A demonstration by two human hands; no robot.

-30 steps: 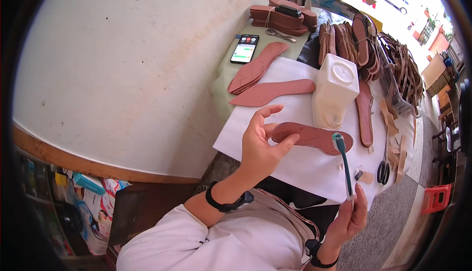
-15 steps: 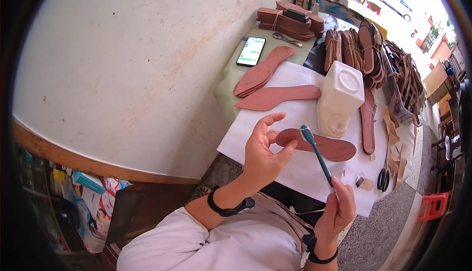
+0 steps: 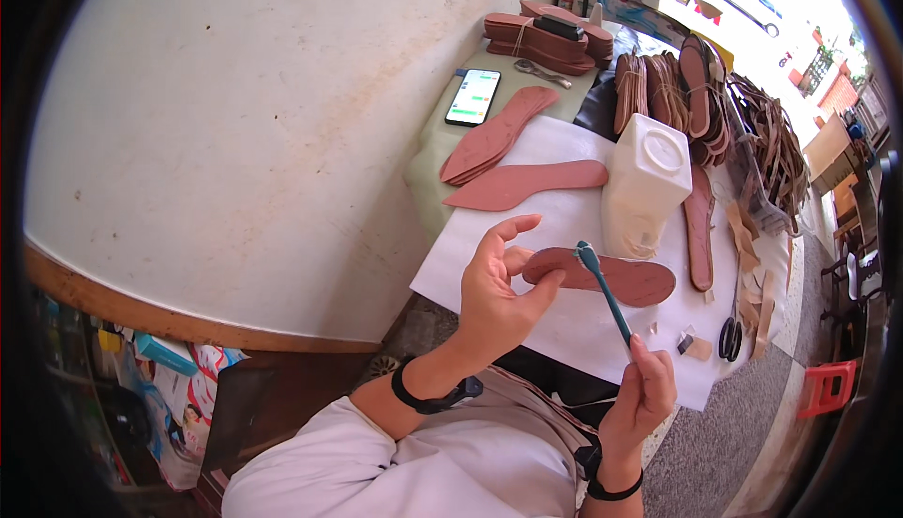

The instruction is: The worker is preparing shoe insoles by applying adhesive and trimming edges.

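My left hand (image 3: 503,285) pinches the left end of a reddish-brown shoe insole (image 3: 636,281) between thumb and fingers, holding it above the white-covered table. In my right hand (image 3: 641,388) is a teal toothbrush (image 3: 611,304), gripped by the lower part of its handle. The brush head lies over the insole near my left thumb; whether the bristles touch it I cannot tell. Just beyond the insole stands a white plastic container (image 3: 649,165). Another single insole (image 3: 527,186) lies flat on the white sheet, with a stack of insoles (image 3: 499,137) behind it.
Farther back are a lit phone (image 3: 472,97), tied insole bundles (image 3: 536,39) and more bundles (image 3: 649,90) beside a plastic bin of strips (image 3: 767,147). At the right edge lie black scissors (image 3: 730,337) and tan scraps (image 3: 752,283). A red stool (image 3: 828,388) stands on the floor.
The whole scene has shifted slightly to the left in the picture. Both hands keep their holds, and the toothbrush stays over the insole at nearly the same spot.
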